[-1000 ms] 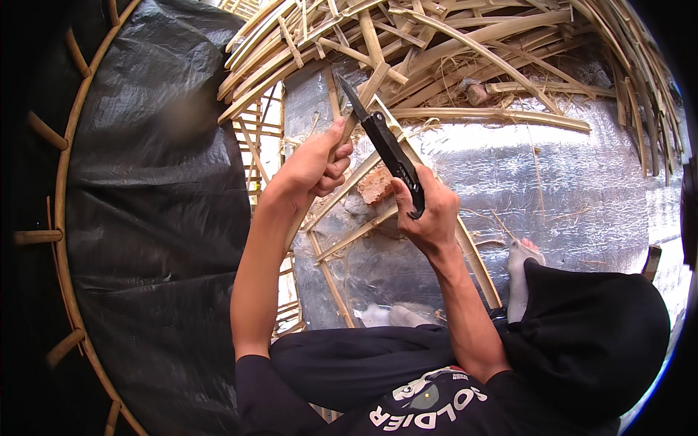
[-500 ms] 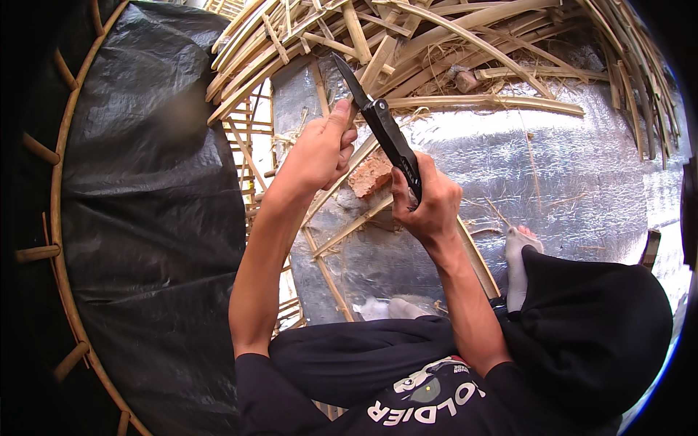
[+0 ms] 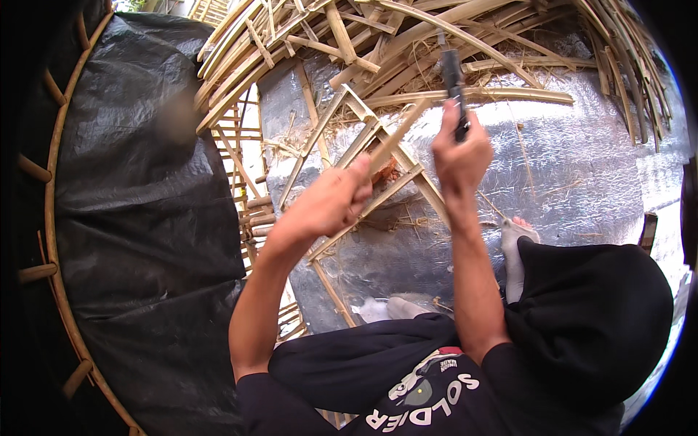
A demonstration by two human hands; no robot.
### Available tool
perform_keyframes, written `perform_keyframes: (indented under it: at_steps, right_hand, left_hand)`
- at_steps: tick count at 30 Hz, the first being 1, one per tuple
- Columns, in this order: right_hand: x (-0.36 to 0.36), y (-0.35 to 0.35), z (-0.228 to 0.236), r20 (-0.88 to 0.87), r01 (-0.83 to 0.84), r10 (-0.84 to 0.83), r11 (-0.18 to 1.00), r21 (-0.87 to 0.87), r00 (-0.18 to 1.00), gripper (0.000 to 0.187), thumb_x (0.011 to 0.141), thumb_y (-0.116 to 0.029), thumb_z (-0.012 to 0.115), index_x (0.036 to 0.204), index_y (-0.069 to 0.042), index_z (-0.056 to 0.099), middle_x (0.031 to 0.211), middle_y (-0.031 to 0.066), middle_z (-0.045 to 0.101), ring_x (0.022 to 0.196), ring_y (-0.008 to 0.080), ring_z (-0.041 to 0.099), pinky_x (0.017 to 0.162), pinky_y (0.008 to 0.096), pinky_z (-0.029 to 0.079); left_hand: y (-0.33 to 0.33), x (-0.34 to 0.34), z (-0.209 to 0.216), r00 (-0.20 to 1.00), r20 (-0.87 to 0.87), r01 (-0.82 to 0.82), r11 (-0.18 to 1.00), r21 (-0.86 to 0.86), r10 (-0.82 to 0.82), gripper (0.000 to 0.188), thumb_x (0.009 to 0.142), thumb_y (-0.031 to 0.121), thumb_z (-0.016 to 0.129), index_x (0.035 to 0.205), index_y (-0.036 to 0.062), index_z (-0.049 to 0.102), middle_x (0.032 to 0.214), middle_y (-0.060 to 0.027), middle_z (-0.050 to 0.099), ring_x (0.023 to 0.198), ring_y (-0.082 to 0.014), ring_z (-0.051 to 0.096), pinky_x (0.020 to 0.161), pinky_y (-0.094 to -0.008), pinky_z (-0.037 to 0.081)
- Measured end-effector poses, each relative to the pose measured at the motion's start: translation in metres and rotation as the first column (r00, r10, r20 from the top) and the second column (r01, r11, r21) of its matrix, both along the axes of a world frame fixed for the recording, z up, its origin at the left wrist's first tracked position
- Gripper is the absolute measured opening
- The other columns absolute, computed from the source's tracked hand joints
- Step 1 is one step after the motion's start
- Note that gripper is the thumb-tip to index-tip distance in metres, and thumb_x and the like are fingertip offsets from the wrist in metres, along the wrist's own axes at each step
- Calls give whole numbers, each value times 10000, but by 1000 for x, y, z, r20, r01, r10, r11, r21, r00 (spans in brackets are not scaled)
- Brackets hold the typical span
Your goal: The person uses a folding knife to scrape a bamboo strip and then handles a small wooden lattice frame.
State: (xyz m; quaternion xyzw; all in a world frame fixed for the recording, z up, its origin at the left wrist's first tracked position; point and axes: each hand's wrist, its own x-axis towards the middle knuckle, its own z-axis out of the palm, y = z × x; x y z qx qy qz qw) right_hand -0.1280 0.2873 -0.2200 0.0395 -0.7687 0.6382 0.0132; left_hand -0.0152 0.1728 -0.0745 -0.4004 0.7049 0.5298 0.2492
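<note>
My left hand is closed around one end of a short bamboo strip, which slants up to the right. In my right hand is a folding knife with a black handle, its blade out and pointing away from me; motion blurs both. The knife is apart from the strip, to the right of its far end. Under the strip lies a frame of bamboo slats crossed at angles. A reddish brick is partly hidden behind the strip and the slats.
A silvery foil sheet covers the floor, with loose shavings on it. Split bamboo is heaped along the far side. Black plastic sheeting edged by a bamboo pole spans the left. My foot rests at the right.
The knife has swung from leaning left by my left hand to nearly upright, farther right and away. My left hand has come down nearer me, and its strip now points up to the right.
</note>
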Motion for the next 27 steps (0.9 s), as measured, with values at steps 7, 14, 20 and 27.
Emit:
perform_keyframes:
  at_steps: [7, 14, 20, 27]
  right_hand:
    - [-5, 43, 6, 230, 149, -113, 978, -146, 967, 431, 1029, -377, 497, 895, 4, 648, 570, -13, 492, 488, 86, 438, 462, 299, 286]
    - [43, -4, 11, 404, -29, 282, 848, -530, 870, 416, 1026, -367, 550, 928, 16, 679, 585, -80, 402, 527, 23, 347, 488, 246, 224]
    - [49, -7, 9, 449, -48, 364, 817, -575, 816, 372, 1027, -362, 554, 776, -87, 556, 601, -77, 394, 527, 24, 354, 475, 237, 248]
    - [91, -30, 34, 420, -98, 549, 683, -724, 723, 340, 1054, -382, 486, 1044, -42, 480, 752, 56, 653, 520, 36, 403, 461, 221, 333]
  left_hand:
    - [-41, 1, 1, 988, -77, -143, 986, -85, 136, 542, 1027, 604, 371, 722, 156, 376, 542, 92, 264, 422, -34, 176, 376, -232, 132]
    - [-63, -6, -7, 990, -124, -62, 995, 80, 72, 336, 1049, 489, 421, 1009, 156, 397, 630, 71, 340, 479, -25, 264, 413, -201, 203]
    - [-77, -13, -2, 883, -470, -31, 999, -26, 16, 208, 1038, 311, 539, 1070, 115, 477, 814, 24, 573, 626, -55, 532, 467, -182, 356]
    - [-47, -48, -1, 726, -668, -199, 980, 19, 161, 259, 965, 263, 672, 1034, 61, 527, 781, -37, 629, 678, -101, 615, 529, -225, 479]
